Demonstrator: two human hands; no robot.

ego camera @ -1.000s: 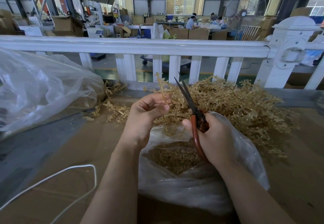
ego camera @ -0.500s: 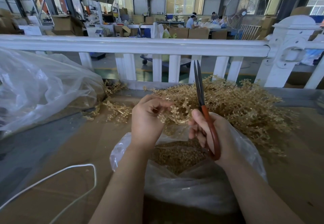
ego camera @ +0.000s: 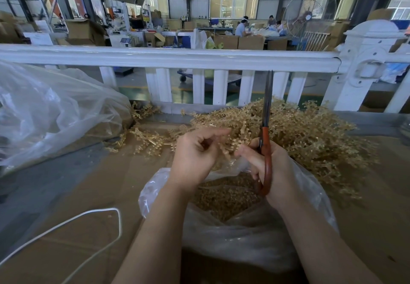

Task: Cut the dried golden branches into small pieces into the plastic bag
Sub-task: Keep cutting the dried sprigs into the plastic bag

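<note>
Left hand [ego camera: 195, 157] pinches a branch [ego camera: 230, 148] over the open bag [ego camera: 310, 195] so cuttings drop in; right hand [ego camera: 273, 172] grips shut scissors [ego camera: 266, 132], blades up.

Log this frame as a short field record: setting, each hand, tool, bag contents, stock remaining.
setting: workbench behind a white railing, workshop beyond
left hand: fingers curled at a golden sprig above the bag
right hand: grips the scissors
tool state: blades closed, pointing up, not on a branch
plastic bag: open, partly filled with small cut pieces
stock remaining: large pile of golden branches behind the bag
other: second clear bag at left; white cord on the table
</note>
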